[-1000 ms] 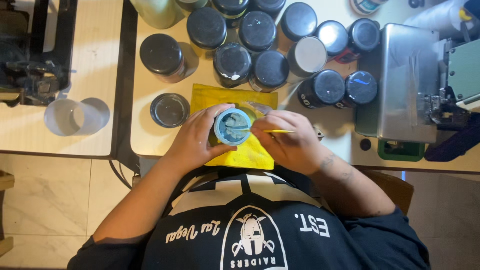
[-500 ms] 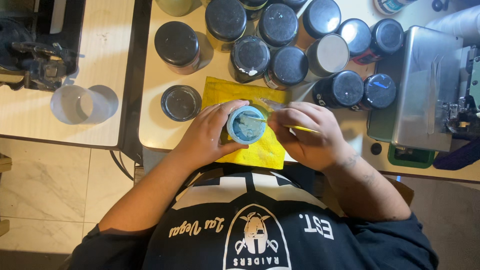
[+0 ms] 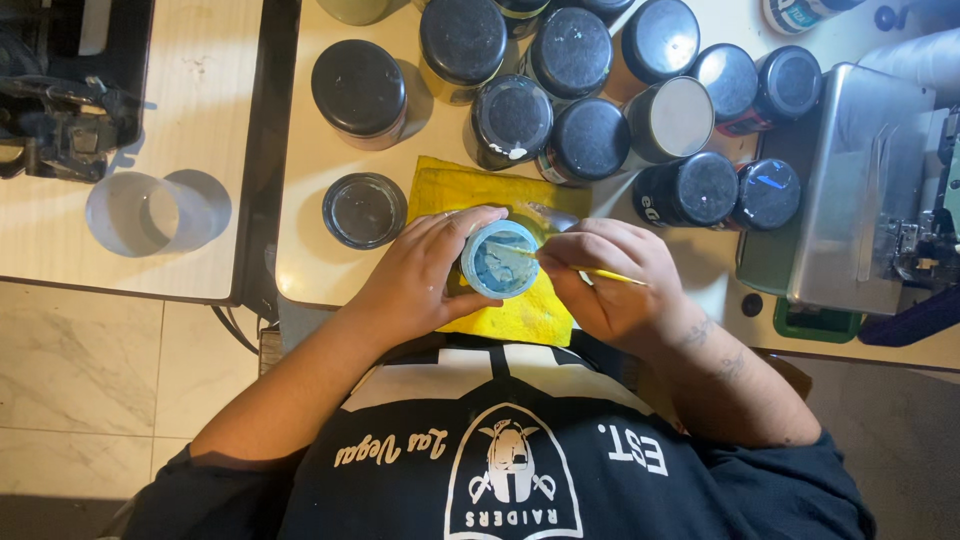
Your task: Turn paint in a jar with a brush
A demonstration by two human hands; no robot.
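The left hand point(image 3: 425, 275) is curled around a small round light-blue pot point(image 3: 499, 260), fingers wrapped on its side and its open mouth facing up, held just above a yellow cloth point(image 3: 470, 190) at the table's near edge. The right hand point(image 3: 610, 280) pinches a thin yellow-handled brush point(image 3: 590, 271) — its tip reaches into the pot. Beyond the cloth stand dark-lidded jars point(image 3: 590, 135) in a tight cluster, one open jar point(image 3: 364, 209) to the left — and a grey metal box point(image 3: 850, 190) at the right.

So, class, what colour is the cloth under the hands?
Yellow cloth, clearest in the head view.
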